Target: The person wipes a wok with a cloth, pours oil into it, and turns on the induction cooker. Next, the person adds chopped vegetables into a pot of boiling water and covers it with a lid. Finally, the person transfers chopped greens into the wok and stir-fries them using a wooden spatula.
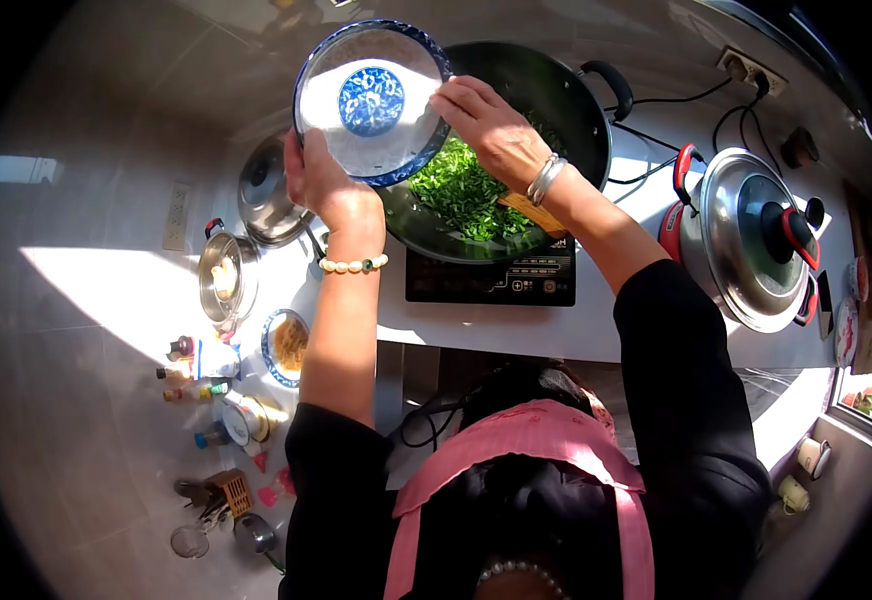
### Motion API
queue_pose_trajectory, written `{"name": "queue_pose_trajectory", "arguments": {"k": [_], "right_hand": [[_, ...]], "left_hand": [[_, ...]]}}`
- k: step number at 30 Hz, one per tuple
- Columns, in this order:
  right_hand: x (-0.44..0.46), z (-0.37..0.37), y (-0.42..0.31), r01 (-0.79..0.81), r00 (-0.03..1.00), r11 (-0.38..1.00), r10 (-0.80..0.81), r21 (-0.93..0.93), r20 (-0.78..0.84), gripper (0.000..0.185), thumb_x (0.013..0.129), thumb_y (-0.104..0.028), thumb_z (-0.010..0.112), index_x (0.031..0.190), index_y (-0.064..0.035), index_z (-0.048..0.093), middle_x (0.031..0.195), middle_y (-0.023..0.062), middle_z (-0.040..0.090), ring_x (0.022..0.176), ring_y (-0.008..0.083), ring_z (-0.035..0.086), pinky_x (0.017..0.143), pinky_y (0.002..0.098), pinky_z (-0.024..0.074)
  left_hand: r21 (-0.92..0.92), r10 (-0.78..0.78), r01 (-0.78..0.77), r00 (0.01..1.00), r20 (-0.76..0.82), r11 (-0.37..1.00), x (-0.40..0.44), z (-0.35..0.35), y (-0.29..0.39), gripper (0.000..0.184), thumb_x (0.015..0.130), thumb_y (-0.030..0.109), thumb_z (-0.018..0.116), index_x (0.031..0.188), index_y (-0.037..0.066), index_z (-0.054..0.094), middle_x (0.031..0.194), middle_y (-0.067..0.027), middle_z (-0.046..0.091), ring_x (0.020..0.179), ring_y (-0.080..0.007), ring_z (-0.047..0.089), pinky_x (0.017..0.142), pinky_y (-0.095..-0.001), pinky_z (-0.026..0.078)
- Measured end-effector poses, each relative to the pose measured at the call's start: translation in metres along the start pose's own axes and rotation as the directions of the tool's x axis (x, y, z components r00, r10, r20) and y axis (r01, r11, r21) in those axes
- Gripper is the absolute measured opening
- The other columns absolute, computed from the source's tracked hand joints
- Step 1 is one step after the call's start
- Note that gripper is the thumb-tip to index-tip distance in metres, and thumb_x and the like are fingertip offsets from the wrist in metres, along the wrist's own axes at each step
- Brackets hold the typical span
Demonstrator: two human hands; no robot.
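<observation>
A blue-and-white bowl (321, 110) is held up over the left rim of a dark wok (578, 150), its inside turned towards me and a few small specks near its lower edge. My left hand (328, 185) grips the bowl's lower left side. On the right rim, the fingers of my right hand (491, 130) are closed at the bowl's edge. Chopped green leaves (471, 195) lie in the wok below. A wooden utensil (534, 213) rests in the wok beneath my right wrist. The wok sits on a black induction cooker (491, 285).
On the right stands a lidded steel pot (751, 240) with red-and-black handles. At the left are a steel lid (271, 195), a small pan (228, 275), a dish of food (289, 345) and several bottles (196, 362). Black cords (671, 100) run to a wall socket.
</observation>
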State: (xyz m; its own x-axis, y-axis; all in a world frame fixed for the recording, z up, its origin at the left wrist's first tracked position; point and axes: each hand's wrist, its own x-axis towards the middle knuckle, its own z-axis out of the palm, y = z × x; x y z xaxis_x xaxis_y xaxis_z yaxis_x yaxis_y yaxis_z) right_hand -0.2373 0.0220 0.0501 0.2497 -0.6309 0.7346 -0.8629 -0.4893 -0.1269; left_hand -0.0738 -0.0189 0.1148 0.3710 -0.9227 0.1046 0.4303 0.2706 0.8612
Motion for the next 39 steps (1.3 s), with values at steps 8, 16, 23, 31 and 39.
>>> {"name": "queue_pose_trajectory", "arguments": {"k": [8,16,23,31,39], "right_hand": [[-0.01,0.016,-0.039,-0.09,0.995,0.954,0.074,0.285,0.067,0.046,0.07,0.007,0.05,0.115,-0.0001,0.051,0.116,0.0147,0.05,0.109,0.0304,0.048,0.092,0.0368,0.0426],[0.009,0.001,-0.054,0.077,0.995,0.951,-0.053,0.299,-0.087,0.029,0.075,0.003,0.048,0.102,-0.001,0.058,0.11,0.0113,0.055,0.102,0.0266,0.055,0.085,0.0332,0.0489],[-0.041,-0.029,-0.019,-0.174,0.983,0.984,0.176,0.032,-0.054,0.016,0.076,-0.003,0.056,0.09,-0.0005,0.06,0.094,0.0099,0.06,0.086,0.0216,0.059,0.074,0.0334,0.0507],[-0.094,-0.126,-0.108,-0.588,0.646,-0.053,0.571,0.807,0.507,0.039,0.092,-0.02,0.049,0.121,0.0039,0.04,0.084,0.0086,0.058,0.059,0.0107,0.056,0.049,0.0223,0.0474],[-0.188,-0.189,-0.193,-0.799,-0.016,-0.151,0.973,0.582,0.23,0.019,0.089,-0.018,0.049,0.095,-0.0009,0.05,0.061,0.0064,0.055,0.044,0.0106,0.048,0.036,0.0222,0.0374]], "left_hand": [[-0.115,-0.05,0.05,0.999,0.005,0.992,-0.007,0.002,-0.006,0.028,0.079,0.009,0.054,0.105,0.002,0.057,0.1,-0.0073,0.058,0.088,-0.0202,0.058,0.077,-0.0344,0.049],[-0.094,0.021,-0.016,0.998,0.053,0.995,-0.016,-0.004,-0.006,0.028,0.08,0.006,0.053,0.106,-0.003,0.056,0.1,-0.0094,0.058,0.088,-0.0195,0.057,0.077,-0.0324,0.049],[-0.112,0.008,-0.015,0.998,-0.06,0.994,0.005,-0.015,0.011,0.034,0.08,0.009,0.056,0.113,0.002,0.05,0.108,-0.0112,0.054,0.094,-0.0239,0.055,0.079,-0.0407,0.05],[0.397,-0.08,-0.278,0.725,0.684,0.874,-0.08,-0.088,0.019,0.03,0.091,0.003,0.043,0.12,-0.005,0.041,0.122,-0.0159,0.05,0.109,-0.0187,0.049,0.097,-0.0314,0.038],[0.257,-0.858,0.884,0.25,0.448,0.391,-0.196,-0.088,-0.007,0.032,0.087,0.017,0.055,0.114,0.001,0.049,0.106,-0.0084,0.056,0.1,-0.0188,0.055,0.086,-0.0301,0.045]]}}
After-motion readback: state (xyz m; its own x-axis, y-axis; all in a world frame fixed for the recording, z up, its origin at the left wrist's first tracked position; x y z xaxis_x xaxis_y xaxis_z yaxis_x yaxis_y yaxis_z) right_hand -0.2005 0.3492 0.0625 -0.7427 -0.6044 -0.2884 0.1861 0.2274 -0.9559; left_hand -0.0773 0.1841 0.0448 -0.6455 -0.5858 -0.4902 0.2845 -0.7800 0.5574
